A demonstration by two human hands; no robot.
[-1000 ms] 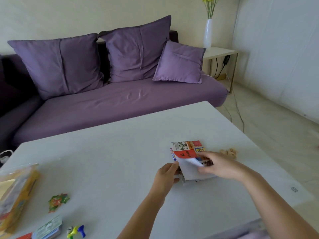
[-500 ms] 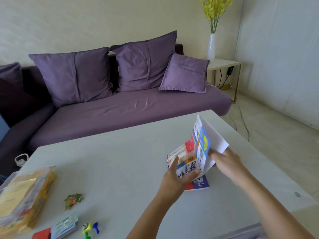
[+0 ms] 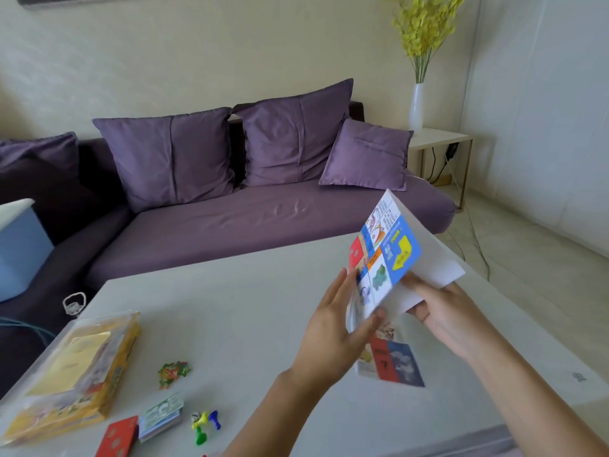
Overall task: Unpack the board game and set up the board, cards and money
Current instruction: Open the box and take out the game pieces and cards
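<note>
Since half a second before, you had spread the folded board (image 3: 390,255) wider above the smooth white table (image 3: 230,324), its lowest panel lying flat there, stiff glossy printed squares facing left and plain white backing right. Your left hand (image 3: 333,328), fingers nearly straight, seemed to pinch a blurred panel against the thumb, while your right hand (image 3: 451,318) gripped the white flap's lower edge.

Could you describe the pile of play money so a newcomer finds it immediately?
On the white table, look at the near left edge, beside the yellow game box. The money lies between a red card pack and coloured pawns; it alone is a pale green stack.
</note>
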